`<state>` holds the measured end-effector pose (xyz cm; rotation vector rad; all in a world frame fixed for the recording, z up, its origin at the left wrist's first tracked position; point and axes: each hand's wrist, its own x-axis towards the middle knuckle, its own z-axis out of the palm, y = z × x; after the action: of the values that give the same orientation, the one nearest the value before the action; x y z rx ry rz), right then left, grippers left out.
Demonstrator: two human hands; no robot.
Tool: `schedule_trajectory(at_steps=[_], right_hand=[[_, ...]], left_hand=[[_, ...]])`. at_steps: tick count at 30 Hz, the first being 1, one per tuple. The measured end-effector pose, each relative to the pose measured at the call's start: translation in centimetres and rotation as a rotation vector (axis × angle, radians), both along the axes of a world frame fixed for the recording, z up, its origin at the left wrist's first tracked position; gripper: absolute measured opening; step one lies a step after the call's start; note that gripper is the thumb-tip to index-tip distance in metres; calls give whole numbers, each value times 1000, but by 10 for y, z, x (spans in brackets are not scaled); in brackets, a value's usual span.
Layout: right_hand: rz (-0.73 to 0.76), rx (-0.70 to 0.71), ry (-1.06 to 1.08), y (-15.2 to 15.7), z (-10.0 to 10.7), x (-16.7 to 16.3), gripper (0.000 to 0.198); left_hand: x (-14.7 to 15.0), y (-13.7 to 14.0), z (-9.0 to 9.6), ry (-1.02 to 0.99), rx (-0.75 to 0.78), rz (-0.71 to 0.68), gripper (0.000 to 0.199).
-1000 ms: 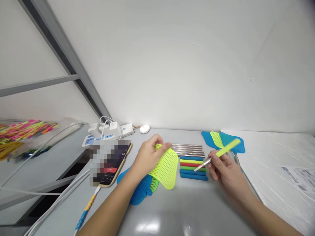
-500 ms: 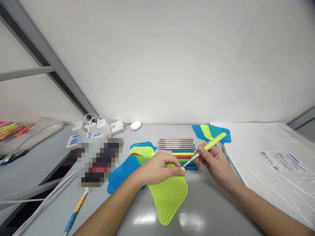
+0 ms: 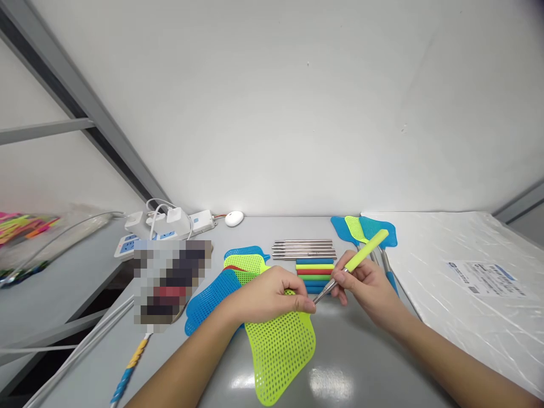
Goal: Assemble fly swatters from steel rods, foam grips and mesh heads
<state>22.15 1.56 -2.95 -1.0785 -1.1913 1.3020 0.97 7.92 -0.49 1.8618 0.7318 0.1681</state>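
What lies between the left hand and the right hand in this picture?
The head view shows a lime-handled metal rod spanning that gap, from the right hand to the left hand, which holds the lime mesh swatter head.

Power strip (image 3: 128, 245): white plugs (image 3: 178, 221) fitted | Phone (image 3: 196, 277): image pixelated; yellow-and-blue sleeved cable (image 3: 128, 371) at near end | Oval white device (image 3: 234, 219): near wall (image 3: 276, 113) | Right: plastic-wrapped white package (image 3: 457, 235), printed label (image 3: 487, 279) on top

Rods (image 3: 304, 250) behind tubes (image 3: 314, 272), swatter head (image 3: 284, 351) in front
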Motion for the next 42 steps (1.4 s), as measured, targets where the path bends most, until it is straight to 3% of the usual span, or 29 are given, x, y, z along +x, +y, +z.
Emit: schedule_trajectory(at_steps=[7,11,14,16,19,22,30,37,42], right_hand=[[19,-23,-15,-1,3,1,22],[-109,35,-33,-4,6,1,20],[-203,89,-3,0,3,6,17],[-257,94,20,3,1,10,17],[-326,82,46,8,-3,14,19],[-336,102,57,9,-7,15,20],[-237,176,13,10,-10,10,13],[-246,180,91,11,-9,12,13],[-139,92,125,11,-6,17,20]], left_hand=[[-3,3,6,-64,-113,76,18],[-18,18,14,-240,-174,325,26],[-29,32,12,-453,-344,529,33],[-31,37,7,-618,-465,586,33],[-23,36,-4,-707,-552,517,30],[-10,27,-12,-577,-519,433,34],[9,12,-20,-563,-423,483,35],[15,5,-13,-568,-368,488,32],[1,13,-2,-498,-257,487,30]])
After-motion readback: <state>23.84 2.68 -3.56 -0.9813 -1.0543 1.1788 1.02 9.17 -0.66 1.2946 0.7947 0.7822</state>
